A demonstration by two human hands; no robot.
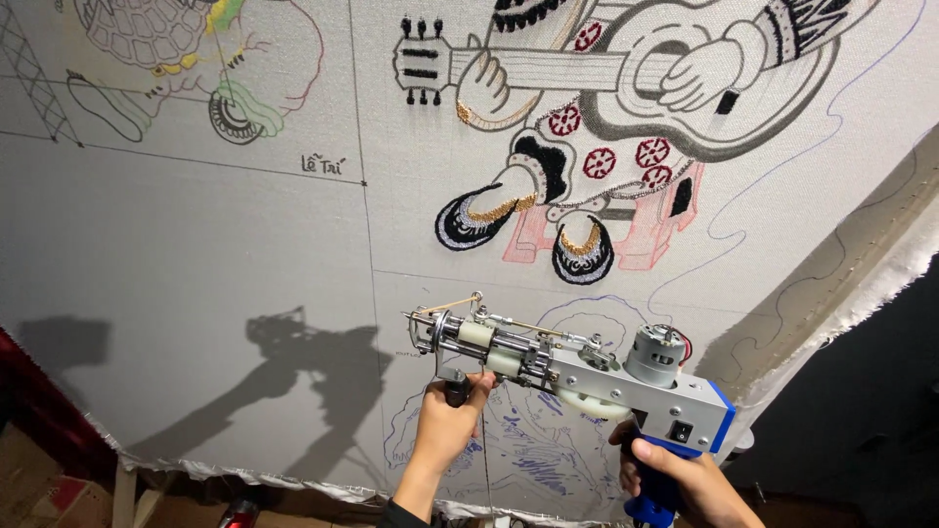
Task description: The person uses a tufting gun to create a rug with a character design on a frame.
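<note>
I hold a tufting gun [577, 370] with a silver body, a small round motor on top and a blue grip, its needle end pointing left, close to a stretched white cloth [245, 254]. My left hand [447, 422] grips the black front handle under the needle end. My right hand [685, 479] wraps the blue rear grip at the lower right. On the cloth above is a partly tufted guitar player [626, 108] in black, red and gold. Blue outline sketches [533, 455] lie on the cloth behind the gun.
A turtle-like drawing [186, 59] with some green and yellow yarn fills the cloth's upper left. Thin ruled lines divide the cloth into panels. The cloth's edge and wooden frame [861, 264] run down the right. The gun's shadow [313, 372] falls at the lower left.
</note>
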